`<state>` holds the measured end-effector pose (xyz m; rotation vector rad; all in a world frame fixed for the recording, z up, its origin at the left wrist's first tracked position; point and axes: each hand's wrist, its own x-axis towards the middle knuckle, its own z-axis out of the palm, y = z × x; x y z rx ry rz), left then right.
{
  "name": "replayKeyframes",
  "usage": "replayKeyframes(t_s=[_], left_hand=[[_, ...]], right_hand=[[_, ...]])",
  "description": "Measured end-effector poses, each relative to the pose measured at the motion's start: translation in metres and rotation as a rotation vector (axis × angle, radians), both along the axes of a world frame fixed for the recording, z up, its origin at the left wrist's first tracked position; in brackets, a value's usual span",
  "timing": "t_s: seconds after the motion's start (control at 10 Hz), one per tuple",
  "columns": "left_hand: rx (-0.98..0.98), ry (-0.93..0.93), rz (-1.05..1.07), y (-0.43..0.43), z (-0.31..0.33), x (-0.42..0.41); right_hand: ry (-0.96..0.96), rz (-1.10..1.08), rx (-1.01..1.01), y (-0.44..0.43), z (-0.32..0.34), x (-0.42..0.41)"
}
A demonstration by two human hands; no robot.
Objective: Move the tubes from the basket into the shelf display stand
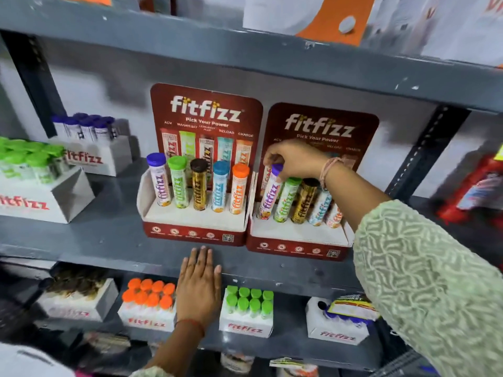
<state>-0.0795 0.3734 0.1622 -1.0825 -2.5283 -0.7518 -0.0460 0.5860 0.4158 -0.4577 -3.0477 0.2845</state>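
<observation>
My right hand (295,159) pinched the cap of the purple-capped white tube (269,195), which leaned in the leftmost slot of the right-hand dark red cardboard display stand (298,247). Just right of the grip stood the green-capped tube (285,200), close against it; the twin stand (190,231) to the left touched this one's edge, leaving little side room. Above my fingers the space under the upper shelf was open. My left hand (200,284) lay flat, fingers spread, on the grey metal shelf lip (109,263) below.
</observation>
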Motion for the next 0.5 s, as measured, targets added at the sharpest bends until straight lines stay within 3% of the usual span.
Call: replayKeyframes(t_s=[0.3,0.4,0.5], left_hand=[[-0.031,0.032,-0.032,-0.002,-0.005,-0.003],[-0.062,0.004,-0.061,-0.002,0.0,-0.003],[0.017,0.002,-0.075,-0.003,0.002,-0.001]], right_hand=[[-0.013,0.007,0.043,-0.006,-0.015,-0.003],[-0.023,-0.037,-0.034,-0.01,-0.011,-0.001],[0.098,-0.058,-0.043,-0.024,-0.007,0.014]])
